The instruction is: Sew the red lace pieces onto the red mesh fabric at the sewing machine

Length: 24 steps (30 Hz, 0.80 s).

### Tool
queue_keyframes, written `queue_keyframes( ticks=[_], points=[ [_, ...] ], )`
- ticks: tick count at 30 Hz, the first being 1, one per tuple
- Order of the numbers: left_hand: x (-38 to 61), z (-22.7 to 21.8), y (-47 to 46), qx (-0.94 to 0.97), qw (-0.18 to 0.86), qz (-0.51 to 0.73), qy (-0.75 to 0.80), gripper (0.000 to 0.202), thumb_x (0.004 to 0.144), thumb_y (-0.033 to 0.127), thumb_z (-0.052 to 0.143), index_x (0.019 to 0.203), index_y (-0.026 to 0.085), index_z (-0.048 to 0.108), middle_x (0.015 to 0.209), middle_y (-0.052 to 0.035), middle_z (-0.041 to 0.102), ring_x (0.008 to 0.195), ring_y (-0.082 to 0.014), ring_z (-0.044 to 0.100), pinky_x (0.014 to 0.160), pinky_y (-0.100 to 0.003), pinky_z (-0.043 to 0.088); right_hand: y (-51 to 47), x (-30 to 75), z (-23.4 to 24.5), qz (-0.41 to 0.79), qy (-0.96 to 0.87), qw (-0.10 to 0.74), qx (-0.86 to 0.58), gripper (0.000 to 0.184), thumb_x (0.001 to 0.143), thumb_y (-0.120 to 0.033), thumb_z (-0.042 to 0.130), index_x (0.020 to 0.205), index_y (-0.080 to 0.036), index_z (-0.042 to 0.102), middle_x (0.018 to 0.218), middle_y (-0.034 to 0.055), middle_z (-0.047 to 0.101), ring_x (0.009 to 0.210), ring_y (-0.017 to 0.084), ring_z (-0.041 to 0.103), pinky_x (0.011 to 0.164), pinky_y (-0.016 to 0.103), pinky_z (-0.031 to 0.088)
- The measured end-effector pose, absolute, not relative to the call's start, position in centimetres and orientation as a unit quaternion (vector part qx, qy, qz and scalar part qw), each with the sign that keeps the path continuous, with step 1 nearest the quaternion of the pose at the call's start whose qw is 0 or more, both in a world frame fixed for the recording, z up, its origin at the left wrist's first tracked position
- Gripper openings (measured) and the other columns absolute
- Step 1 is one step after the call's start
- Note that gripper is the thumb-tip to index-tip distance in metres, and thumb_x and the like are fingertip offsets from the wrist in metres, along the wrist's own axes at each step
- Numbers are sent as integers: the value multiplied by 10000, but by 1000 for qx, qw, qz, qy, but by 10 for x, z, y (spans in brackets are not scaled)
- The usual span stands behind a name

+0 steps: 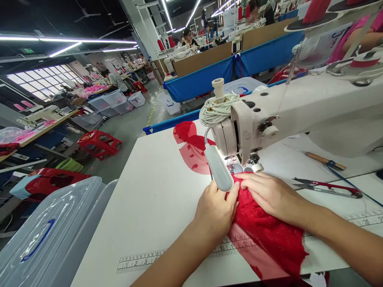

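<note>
Red lace fabric (pixel 263 227) lies under the head of a white sewing machine (pixel 284 107), its near end spread over the table. My left hand (pixel 217 209) pinches the fabric's left edge just in front of the needle area, fingertips partly hidden by a small grey lamp (pixel 220 167). My right hand (pixel 266 189) rests on top of the lace from the right, its bent fingers pressing and gripping it close to the presser foot. Beyond the machine head, a sheer red piece with small motifs (pixel 194 155) lies on the white table (pixel 155 195). The needle tip is hard to make out.
Red-handled thread snips (pixel 329 187) and a wooden-handled awl (pixel 320 159) lie right of the machine. A printed ruler (pixel 140 261) runs along the table's near side. A lidded plastic bin (pixel 56 231) and red stools (pixel 98 143) stand left. Other people sit at machines farther back.
</note>
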<state>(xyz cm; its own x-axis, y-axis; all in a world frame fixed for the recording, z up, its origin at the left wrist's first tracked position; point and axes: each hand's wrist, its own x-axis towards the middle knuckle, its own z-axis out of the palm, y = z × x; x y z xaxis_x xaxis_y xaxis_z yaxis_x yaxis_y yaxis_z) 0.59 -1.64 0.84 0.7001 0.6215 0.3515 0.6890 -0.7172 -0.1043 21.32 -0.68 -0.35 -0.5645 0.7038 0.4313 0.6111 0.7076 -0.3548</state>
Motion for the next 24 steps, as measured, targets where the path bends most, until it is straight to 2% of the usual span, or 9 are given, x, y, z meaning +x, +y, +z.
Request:
queue_keyframes(
  ticks=[12, 19, 24],
  points=[
    [5, 8, -16, -912, 109, -149, -366, 394, 968, 228, 418, 1301, 110, 593, 1183, -188, 643, 862, -254, 566, 664, -372, 535, -4, 213, -9, 63, -878, 263, -394, 424, 825, 9, 364, 1131, -103, 635, 1161, 144, 682, 1040, 251, 623, 873, 411, 573],
    [5, 7, -14, -911, 114, -148, -368, 404, 965, 239, 423, 1313, 113, 583, 1193, -195, 632, 876, -266, 560, 691, -389, 515, -3, 212, -6, 64, -871, 257, -414, 351, 828, 1, 374, 965, -174, 646, 1108, 116, 695, 915, 228, 640, 794, 370, 572],
    [5, 7, -13, -911, 104, -139, -375, 408, 960, 250, 435, 1319, 124, 581, 1192, -189, 632, 898, -277, 561, 704, -392, 507, -1, 212, -7, 71, -870, 255, -415, 378, 838, -5, 365, 1032, -171, 643, 1145, 121, 683, 896, 228, 640, 795, 384, 565]
  ],
)
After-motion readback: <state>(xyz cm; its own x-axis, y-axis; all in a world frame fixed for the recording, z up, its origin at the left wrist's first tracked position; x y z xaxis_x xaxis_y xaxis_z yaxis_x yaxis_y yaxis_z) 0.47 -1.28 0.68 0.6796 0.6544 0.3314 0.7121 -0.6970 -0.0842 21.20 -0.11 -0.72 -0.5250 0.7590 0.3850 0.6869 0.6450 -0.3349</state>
